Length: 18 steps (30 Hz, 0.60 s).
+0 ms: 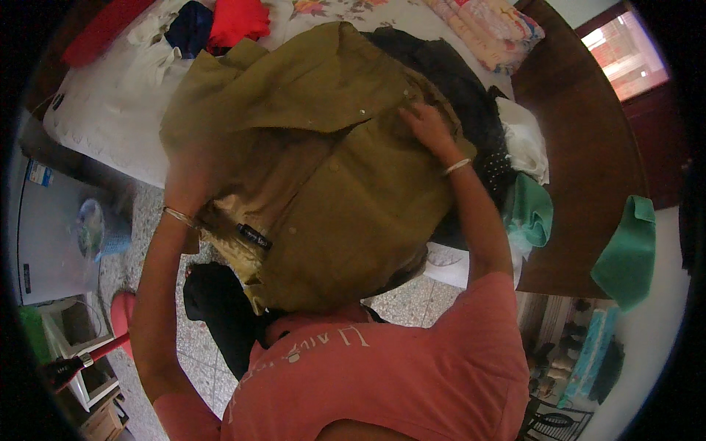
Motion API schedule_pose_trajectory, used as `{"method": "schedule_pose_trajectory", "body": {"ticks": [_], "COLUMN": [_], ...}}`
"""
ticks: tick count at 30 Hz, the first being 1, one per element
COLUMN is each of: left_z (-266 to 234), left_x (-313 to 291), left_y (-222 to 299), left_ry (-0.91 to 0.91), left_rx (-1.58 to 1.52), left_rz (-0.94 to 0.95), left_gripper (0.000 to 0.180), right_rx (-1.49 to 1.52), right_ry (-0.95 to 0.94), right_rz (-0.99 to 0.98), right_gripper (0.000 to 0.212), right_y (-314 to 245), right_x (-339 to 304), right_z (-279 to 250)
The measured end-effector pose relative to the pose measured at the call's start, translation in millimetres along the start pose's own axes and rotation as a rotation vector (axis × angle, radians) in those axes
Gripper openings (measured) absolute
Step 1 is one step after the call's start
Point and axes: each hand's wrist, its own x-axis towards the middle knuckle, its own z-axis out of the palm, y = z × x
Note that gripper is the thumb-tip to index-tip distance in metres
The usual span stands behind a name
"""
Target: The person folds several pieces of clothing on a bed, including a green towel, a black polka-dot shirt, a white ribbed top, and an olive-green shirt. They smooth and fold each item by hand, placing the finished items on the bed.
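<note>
An olive-green jacket (368, 191) with snap buttons is spread in front of me, its upper part on the bed and its lower end hanging toward my body. Its front is partly folded open, baring a shiny tan lining (239, 246) and a small black label (254, 236). My right hand (429, 126) is closed on the far right part of the jacket, fingers pinching the cloth close to a snap. My left hand (193, 170) is at the jacket's left edge, smeared by motion, its fingers not distinct against the cloth.
Dark clothing (471, 88) and a white cloth (523, 140) lie right of the jacket. Red cloth (239, 22) and a folded patterned blanket (489, 33) rest farther back on the bed. Green cloth (625, 253) hangs over the wooden bed board (588, 162). A blue basket (110, 239) stands left.
</note>
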Motion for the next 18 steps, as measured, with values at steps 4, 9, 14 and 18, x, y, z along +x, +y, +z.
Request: {"method": "schedule_pose_trajectory", "body": {"ticks": [4, 9, 14, 18], "left_z": [-2, -20, -41, -58], "left_x": [9, 10, 7, -3], "left_y": [-16, 2, 35, 70], "left_ry": [0.090, 0.082, 0.097, 0.163], "left_rx": [-0.266, -0.307, -0.354, -0.363], "left_rz": [-0.086, -0.133, -0.151, -0.193], "left_gripper": [0.024, 0.025, 0.024, 0.024], "right_rx": [-0.027, -0.247, -0.931, -0.905], "right_ry": [-0.399, -0.537, -0.564, -0.386], "right_rz": [0.183, -0.059, -0.231, -0.153], "right_gripper": [0.025, 0.025, 0.025, 0.019], "right_y": [-18, 4, 59, 56], "right_x": [13, 14, 54, 68], "right_z": [-13, -8, 21, 21]}}
